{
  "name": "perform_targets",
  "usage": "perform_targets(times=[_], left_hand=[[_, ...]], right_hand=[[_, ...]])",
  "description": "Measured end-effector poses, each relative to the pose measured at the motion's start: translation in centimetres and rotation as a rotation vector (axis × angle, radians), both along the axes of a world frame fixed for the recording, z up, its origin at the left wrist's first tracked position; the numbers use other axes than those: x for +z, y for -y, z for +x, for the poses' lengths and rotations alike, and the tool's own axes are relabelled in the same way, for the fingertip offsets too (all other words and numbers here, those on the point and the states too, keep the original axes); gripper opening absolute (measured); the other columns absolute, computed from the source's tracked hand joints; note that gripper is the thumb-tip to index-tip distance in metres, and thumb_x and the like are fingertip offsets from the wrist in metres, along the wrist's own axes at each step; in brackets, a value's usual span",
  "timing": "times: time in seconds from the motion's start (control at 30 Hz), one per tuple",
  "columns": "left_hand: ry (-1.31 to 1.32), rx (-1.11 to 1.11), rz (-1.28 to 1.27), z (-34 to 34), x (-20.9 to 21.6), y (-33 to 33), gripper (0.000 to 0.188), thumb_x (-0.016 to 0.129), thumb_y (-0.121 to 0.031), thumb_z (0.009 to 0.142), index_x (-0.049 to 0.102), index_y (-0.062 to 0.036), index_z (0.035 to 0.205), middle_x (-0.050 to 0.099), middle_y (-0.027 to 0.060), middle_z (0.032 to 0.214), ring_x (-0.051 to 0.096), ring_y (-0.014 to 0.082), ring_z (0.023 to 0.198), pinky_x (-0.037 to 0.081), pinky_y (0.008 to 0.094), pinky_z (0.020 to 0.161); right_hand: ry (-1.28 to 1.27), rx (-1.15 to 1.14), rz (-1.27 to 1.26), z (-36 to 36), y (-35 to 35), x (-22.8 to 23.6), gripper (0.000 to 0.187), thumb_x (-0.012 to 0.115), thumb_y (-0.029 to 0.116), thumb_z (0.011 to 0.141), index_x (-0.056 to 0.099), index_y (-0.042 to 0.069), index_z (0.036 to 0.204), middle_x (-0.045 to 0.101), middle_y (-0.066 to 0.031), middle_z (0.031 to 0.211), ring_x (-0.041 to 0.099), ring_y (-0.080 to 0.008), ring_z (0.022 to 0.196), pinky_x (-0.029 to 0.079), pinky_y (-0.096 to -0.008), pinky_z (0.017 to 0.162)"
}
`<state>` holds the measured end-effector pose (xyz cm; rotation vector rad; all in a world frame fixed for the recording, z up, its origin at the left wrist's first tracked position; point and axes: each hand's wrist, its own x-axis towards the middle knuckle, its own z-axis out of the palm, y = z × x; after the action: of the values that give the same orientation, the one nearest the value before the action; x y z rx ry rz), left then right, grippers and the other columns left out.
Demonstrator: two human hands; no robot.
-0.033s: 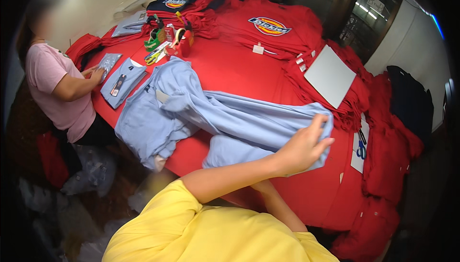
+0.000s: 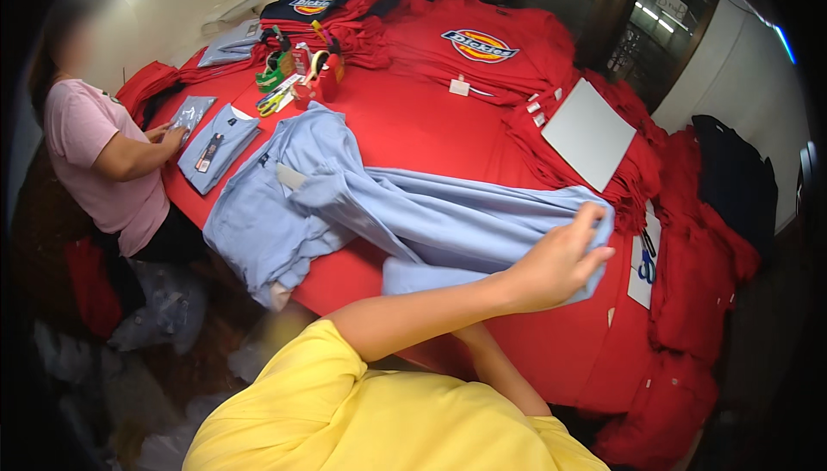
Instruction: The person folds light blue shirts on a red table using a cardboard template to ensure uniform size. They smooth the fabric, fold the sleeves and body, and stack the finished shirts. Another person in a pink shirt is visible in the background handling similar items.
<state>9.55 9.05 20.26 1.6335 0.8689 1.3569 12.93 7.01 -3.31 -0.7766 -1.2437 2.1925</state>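
A light blue shirt [image 2: 448,212] lies stretched across the red-covered table, its far end bunched at the left. My left hand [image 2: 556,266] reaches across to its right end, with the fingers bent around the raised cloth. My right forearm [image 2: 504,372] comes up from the lower edge and passes under my left forearm. My right hand is hidden there, close to the near fold of the shirt. Left of the bunched end lies a folded light blue shirt [image 2: 220,150] with a dark tag.
Across the table a red tape dispenser [image 2: 320,81] stands beside yellow scissors [image 2: 277,96]. Red shirts [image 2: 491,40] are piled behind. A white board [image 2: 590,135] rests on more at right, near blue scissors [image 2: 646,264]. At left, a co-worker [image 2: 95,152] handles a bagged garment [image 2: 191,116].
My left hand has shifted slightly to the right, and the shirt's right end has moved with it. The near fold of the shirt has slid right too.
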Motion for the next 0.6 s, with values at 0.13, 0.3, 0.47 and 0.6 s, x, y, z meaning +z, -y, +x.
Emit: perform_targets(times=[0.13, 0.3, 0.47, 0.6], left_hand=[[-0.095, -0.075, 0.136, 5.4, 2.1, -1.7, 0.037, 0.058, -0.021, 0.093, 0.039, -0.0025, 0.119, 0.063, 0.0204, 0.089, 0.06, 0.0346, 0.083, 0.045, 0.0407, 0.074], [-0.33, 0.013, 0.23, 1.6, 0.6, 0.4, 0.049, 0.064, -0.02, 0.087, 0.043, -0.0044, 0.128, 0.064, 0.0175, 0.103, 0.061, 0.0348, 0.095, 0.046, 0.0388, 0.085], [-0.841, 0.899, 0.273, -12.5, -12.2, 8.2, 0.078, 0.085, -0.03, 0.064, 0.048, -0.0063, 0.128, 0.037, 0.0204, 0.139, 0.034, 0.041, 0.13, 0.029, 0.0527, 0.106], [-1.263, 0.953, -0.103, -21.2, -19.2, 11.8, 0.103, 0.082, -0.046, 0.06, 0.033, -0.0208, 0.147, 0.024, 0.0142, 0.153, 0.018, 0.043, 0.141, 0.013, 0.0689, 0.107]], right_hand=[[-0.117, -0.218, -0.15, 0.1, -2.5, 1.0, 0.036, 0.046, 0.028, 0.099, 0.049, 0.006, 0.127, 0.056, -0.0083, 0.122, 0.054, -0.0175, 0.112, 0.044, -0.036, 0.095], [-0.346, -0.715, -0.108, 5.6, -9.1, 4.5, 0.038, 0.044, 0.033, 0.1, 0.051, 0.007, 0.126, 0.057, -0.0069, 0.122, 0.054, -0.0192, 0.113, 0.043, -0.0373, 0.098], [-0.495, -0.753, 0.125, 10.3, -12.3, 8.6, 0.04, 0.04, 0.039, 0.1, 0.054, 0.008, 0.121, 0.061, -0.0075, 0.115, 0.057, -0.0207, 0.107, 0.047, -0.0371, 0.092], [-0.682, -0.675, 0.197, 13.8, -12.8, 13.2, 0.04, 0.036, 0.041, 0.099, 0.06, 0.009, 0.1, 0.061, -0.0062, 0.075, 0.058, -0.0191, 0.065, 0.051, -0.036, 0.062]])
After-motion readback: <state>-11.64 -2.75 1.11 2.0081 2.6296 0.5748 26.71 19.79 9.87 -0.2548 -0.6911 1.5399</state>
